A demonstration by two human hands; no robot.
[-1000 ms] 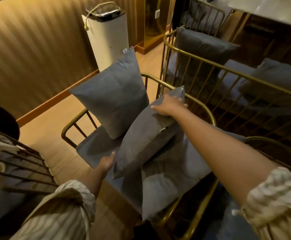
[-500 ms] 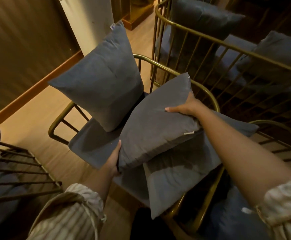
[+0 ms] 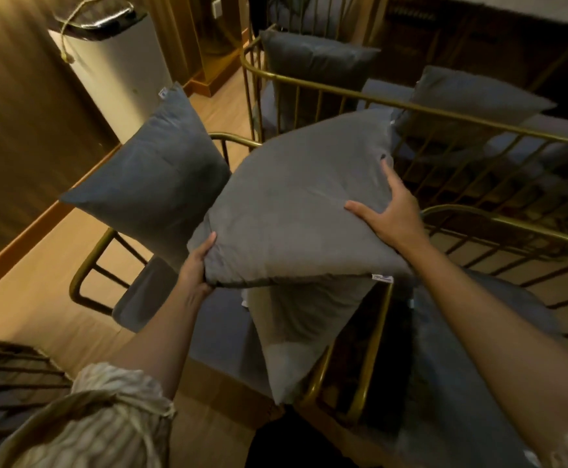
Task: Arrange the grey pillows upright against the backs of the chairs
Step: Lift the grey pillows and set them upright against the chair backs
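Note:
I hold a grey pillow [image 3: 296, 204] lifted above the seat of a gold-framed chair [image 3: 86, 271]. My left hand [image 3: 196, 265] grips its lower left corner. My right hand [image 3: 390, 211] lies spread on its right side. A darker grey pillow [image 3: 154, 177] stands upright on one corner at the chair's left arm. Another grey pillow [image 3: 296, 332] lies under the held one, hanging over the seat's front right edge.
A gold-railed sofa [image 3: 444, 113] behind the chair carries two grey pillows [image 3: 313, 65], [image 3: 471, 99]. A white bin [image 3: 113, 62] stands by the wooden wall. Another gold chair frame [image 3: 512, 228] is at right, and dark rails [image 3: 9, 366] at lower left.
The held pillow has been raised and turned flatter, its broad face now towards me. My right hand moved from its top edge to its right side.

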